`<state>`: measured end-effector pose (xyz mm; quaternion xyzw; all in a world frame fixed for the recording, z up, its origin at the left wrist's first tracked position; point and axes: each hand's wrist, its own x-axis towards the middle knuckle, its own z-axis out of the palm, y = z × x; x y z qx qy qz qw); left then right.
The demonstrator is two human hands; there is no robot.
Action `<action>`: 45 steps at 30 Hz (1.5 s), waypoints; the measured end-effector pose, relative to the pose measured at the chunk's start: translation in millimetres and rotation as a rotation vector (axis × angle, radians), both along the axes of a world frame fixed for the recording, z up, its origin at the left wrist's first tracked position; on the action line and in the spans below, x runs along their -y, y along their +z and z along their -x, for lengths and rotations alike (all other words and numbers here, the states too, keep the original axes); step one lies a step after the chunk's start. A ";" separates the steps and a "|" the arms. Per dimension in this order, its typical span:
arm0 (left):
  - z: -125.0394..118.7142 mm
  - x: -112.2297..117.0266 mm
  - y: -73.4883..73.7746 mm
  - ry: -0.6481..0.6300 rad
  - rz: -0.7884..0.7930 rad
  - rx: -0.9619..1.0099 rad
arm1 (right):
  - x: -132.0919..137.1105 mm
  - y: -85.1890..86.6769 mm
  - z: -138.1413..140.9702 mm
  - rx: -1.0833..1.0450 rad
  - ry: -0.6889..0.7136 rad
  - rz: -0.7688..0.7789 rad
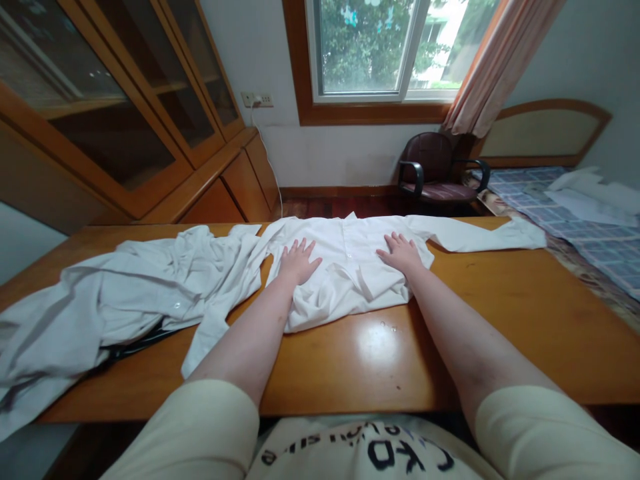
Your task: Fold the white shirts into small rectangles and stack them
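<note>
A white button-up shirt [334, 247] lies across the wooden table in front of me, its lower part bunched toward me. My left hand [299, 261] rests flat on the left side of the shirt, fingers spread. On the other side of the button line, my right hand [401, 254] is pressed flat with its fingers apart. One sleeve [480, 235] stretches out to the right, past the table's far corner. The other sleeve runs left and toward me, partly behind my left forearm.
A heap of crumpled white clothing [145, 287] covers the table's left end, with something black under it. The wooden table [520, 313] spans the view. Beyond stand a glass-door cabinet [150, 100], a maroon armchair [435, 167] and a bed [570, 207] at right.
</note>
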<state>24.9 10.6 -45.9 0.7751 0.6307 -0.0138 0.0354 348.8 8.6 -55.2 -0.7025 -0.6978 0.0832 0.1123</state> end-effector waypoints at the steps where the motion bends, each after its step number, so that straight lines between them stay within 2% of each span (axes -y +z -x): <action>1: -0.1 0.0 -0.4 -0.001 -0.004 -0.001 | 1.3 0.0 -2.5 -0.082 0.029 -0.025; 5: 0.2 0.5 -2.3 -0.005 -0.012 0.001 | 10.2 -0.7 -13.1 -0.363 0.121 -0.084; 10: 0.7 1.0 -3.7 -0.011 -0.034 0.007 | 25.9 3.3 -18.1 -0.688 0.032 -0.119; 17: 1.4 0.6 -6.9 -0.011 -0.041 0.010 | 62.7 30.3 -8.8 -0.669 0.232 0.263; 20: 1.2 1.1 -6.2 -0.003 -0.036 0.014 | 80.9 38.7 -13.1 -0.714 0.210 0.410; 23: 0.7 1.9 -4.5 0.000 -0.033 0.017 | 96.7 44.1 -25.5 -0.763 0.113 0.522; 26: 0.4 2.4 -3.6 -0.004 -0.037 0.027 | 110.4 50.2 -41.3 -0.727 0.060 0.599; 31: 0.3 2.5 -3.4 -0.005 -0.036 0.036 | 131.7 60.8 -65.6 -0.629 0.176 0.803; 35: 0.2 2.9 -3.1 -0.001 -0.035 0.033 | 147.3 69.6 -78.8 -0.609 0.094 0.738; 39: 0.5 3.0 -3.8 -0.003 -0.038 0.032 | 157.2 76.7 -82.5 -0.586 0.152 0.895; 41: 0.7 2.8 -4.6 0.000 -0.041 0.034 | 158.7 76.5 -83.1 -0.503 0.112 0.963; 45: 0.6 2.1 -5.8 0.004 -0.040 0.041 | 155.6 73.4 -86.1 -0.271 0.028 0.931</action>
